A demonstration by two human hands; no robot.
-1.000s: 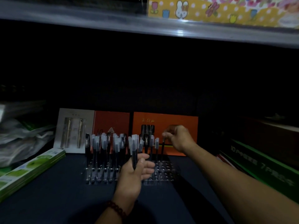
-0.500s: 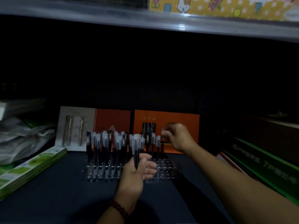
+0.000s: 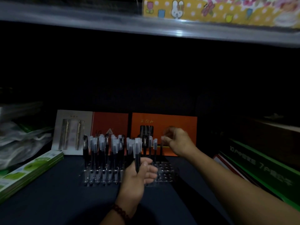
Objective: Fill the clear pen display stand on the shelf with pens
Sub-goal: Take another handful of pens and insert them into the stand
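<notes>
Head view: the clear pen display stand point(image 3: 163, 175) sits on the dark shelf point(image 3: 48, 202). Its left rows are full of capped pens point(image 3: 103, 146) and its right holes are mostly bare. Over that right part the right hand point(image 3: 180, 142) pinches the cap of one pen point(image 3: 161, 151) standing in a hole (blur hides whether it is seated). In front of the stand the left hand point(image 3: 138, 176) grips spare pens point(image 3: 137, 153). Seating seems to be the step in hand; next, release and draw another spare. Since a second ago both hands have barely shifted.
</notes>
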